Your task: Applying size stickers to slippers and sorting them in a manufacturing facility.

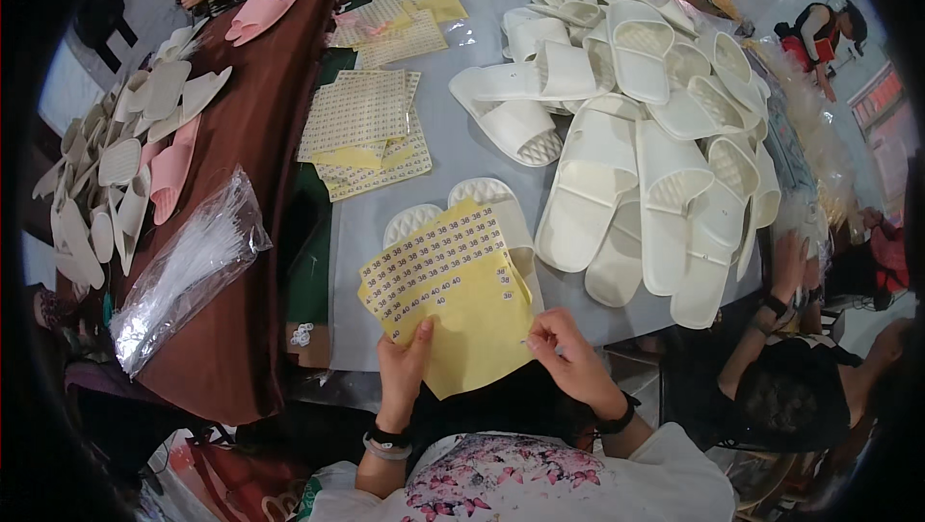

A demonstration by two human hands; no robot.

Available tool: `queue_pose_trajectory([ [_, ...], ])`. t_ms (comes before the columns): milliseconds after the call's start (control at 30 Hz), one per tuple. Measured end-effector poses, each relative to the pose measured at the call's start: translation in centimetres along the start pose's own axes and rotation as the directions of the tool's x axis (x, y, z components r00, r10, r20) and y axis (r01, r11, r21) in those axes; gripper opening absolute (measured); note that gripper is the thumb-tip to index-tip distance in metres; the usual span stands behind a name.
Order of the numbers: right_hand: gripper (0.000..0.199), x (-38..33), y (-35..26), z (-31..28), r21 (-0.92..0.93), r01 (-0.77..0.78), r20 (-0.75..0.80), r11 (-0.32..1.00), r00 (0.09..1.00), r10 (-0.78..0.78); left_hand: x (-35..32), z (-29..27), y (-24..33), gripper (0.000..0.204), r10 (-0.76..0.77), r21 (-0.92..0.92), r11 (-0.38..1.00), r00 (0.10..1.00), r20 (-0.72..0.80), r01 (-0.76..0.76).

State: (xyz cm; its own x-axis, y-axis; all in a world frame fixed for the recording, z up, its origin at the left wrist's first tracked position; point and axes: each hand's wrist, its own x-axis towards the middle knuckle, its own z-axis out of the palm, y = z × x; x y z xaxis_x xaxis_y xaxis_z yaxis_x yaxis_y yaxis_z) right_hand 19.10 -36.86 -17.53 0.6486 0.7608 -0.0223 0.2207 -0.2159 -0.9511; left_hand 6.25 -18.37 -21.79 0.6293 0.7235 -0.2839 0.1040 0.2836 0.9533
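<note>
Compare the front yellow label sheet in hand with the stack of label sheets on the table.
Coverage: the front held sheet has a large bare yellow area; the visible sheets in the stack are mostly covered in label rows.
Pose: the front held sheet is gripped in the left hand; the stack lies on the grey tabletop.
Shared: yellow backing, small printed labels in rows.

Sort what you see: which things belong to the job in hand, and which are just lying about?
Likely part of the job:
yellow sticker sheets, in the left hand
right hand, pinched near their edge
white slippers behind them
more sticker sheets beyond

Probably just lying about:
clear plastic bag
pink slippers beyond the bag
black chair in the background
</note>
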Motion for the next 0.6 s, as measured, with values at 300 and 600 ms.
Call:
queue_pose_trajectory([
  [300,0.017,1.7,3.5,2.7,-0.443,0.039,-0.151,0.896,0.981,-0.118,-0.4,-0.1,-0.3,0.024,-0.029,0.062,0.998,0.999,0.031,0.027],
  [600,0.017,2.2,4.1,3.3,-0.283,-0.005,-0.258,0.959,0.964,-0.071,-0.2,-0.2,-1.3,0.027,0.001,0.017,1.000,0.999,0.035,-0.002],
])
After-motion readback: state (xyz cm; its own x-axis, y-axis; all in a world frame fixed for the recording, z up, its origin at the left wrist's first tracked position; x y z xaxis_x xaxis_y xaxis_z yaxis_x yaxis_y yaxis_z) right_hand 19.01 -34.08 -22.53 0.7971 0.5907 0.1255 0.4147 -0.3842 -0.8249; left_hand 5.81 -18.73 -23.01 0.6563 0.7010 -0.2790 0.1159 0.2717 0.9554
